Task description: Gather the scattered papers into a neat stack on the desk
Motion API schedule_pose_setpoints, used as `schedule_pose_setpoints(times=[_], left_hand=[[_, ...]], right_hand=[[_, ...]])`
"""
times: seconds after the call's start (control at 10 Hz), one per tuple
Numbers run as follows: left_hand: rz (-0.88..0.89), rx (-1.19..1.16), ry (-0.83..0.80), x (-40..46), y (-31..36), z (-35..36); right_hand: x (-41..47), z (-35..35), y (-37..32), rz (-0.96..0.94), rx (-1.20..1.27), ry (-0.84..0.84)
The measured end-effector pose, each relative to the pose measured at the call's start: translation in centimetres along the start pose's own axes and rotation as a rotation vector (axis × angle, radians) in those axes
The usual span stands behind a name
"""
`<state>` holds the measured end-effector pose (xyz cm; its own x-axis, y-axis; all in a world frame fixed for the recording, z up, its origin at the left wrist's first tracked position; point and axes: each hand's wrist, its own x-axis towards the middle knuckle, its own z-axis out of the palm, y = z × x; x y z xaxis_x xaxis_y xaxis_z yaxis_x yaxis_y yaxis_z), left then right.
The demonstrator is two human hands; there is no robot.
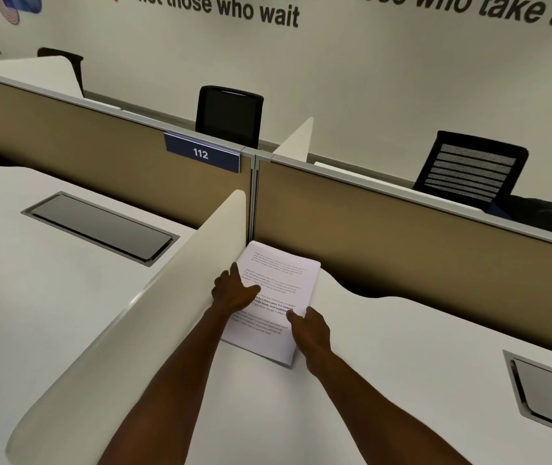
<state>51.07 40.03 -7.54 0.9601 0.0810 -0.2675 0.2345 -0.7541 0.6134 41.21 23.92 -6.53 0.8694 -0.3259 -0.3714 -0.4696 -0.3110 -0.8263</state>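
Best done by squeezing both long edges inward together, then tapping the near short edge flush. Stack of printed papers [272, 303] at frame centre on the white desk [385, 380], beside the curved divider [153, 297]. Left hand [234, 293] spread flat, pressing the left edge; right hand [311, 327] loosely curled at the right edge, gripping nothing.

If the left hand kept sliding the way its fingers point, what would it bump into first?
Probably the tan partition behind the desk. The left hand lies on the paper stack, fingers pointing up its length toward that panel; depth is hard to judge.
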Motion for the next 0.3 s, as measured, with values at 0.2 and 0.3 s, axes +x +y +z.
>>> schedule_pose_setpoints(times=[0.2, 0.3], left_hand=[[0.071, -0.015, 0.005, -1.5, 0.0, -0.5], [0.157, 0.056, -0.019, -3.0, 0.9, -0.8]], right_hand=[[-1.1, -1.4, 0.7, -0.08, -0.265, 0.036], [-1.8, -3.4, 0.6, -0.128, -0.464, 0.097]])
